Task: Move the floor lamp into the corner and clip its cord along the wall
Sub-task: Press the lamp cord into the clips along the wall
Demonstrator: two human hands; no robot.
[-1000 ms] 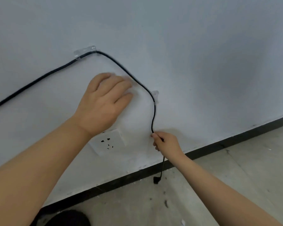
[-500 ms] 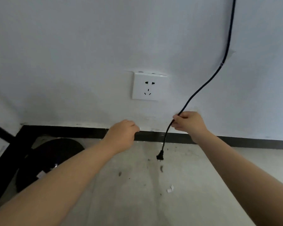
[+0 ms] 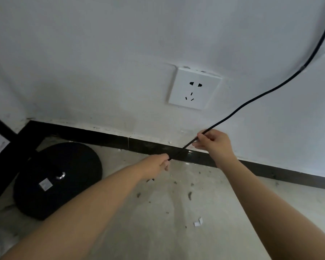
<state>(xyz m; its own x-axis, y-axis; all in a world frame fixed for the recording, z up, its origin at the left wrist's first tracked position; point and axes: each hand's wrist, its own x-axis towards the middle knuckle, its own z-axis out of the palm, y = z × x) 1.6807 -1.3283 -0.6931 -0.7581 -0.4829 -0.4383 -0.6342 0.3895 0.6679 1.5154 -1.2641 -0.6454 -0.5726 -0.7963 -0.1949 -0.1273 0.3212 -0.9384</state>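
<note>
At the far left, the lamp base point(image 3: 57, 180) sits flat on the floor point(image 3: 176, 231), tucked into the corner where the two dark baseboards meet, with the black pole point(image 3: 2, 147) rising up and out of view at the left edge. So the moving part of the job looks done.

The left hand point(image 3: 158, 164) reaches out low over the floor, close to the baseboard point(image 3: 111, 138), fingers curled in and pinching the loose end of the cord point(image 3: 251, 101). Something dark shows just under that hand and may be the plug, but it is too hidden to tell. From there the cord runs taut up and to the right into the right hand point(image 3: 213, 142), which is closed with thumb and fingers pinched around it, just in front of the foot of the wall point(image 3: 101, 53). Above and between the two hands, the white socket point(image 3: 194, 89) is on the wall with nothing in it.

Beyond the right hand the cord climbs to a clear clip point(image 3: 304, 67) near the wall's right edge and on out of the top right corner.

The step in hand appears to be dealing with the free tail below the last clip. Next, this stretch probably needs one more clip or a straight run to the socket, leaving enough slack for the plug to reach. Small white scraps point(image 3: 198, 222) lie on the floor nearer the camera.
</note>
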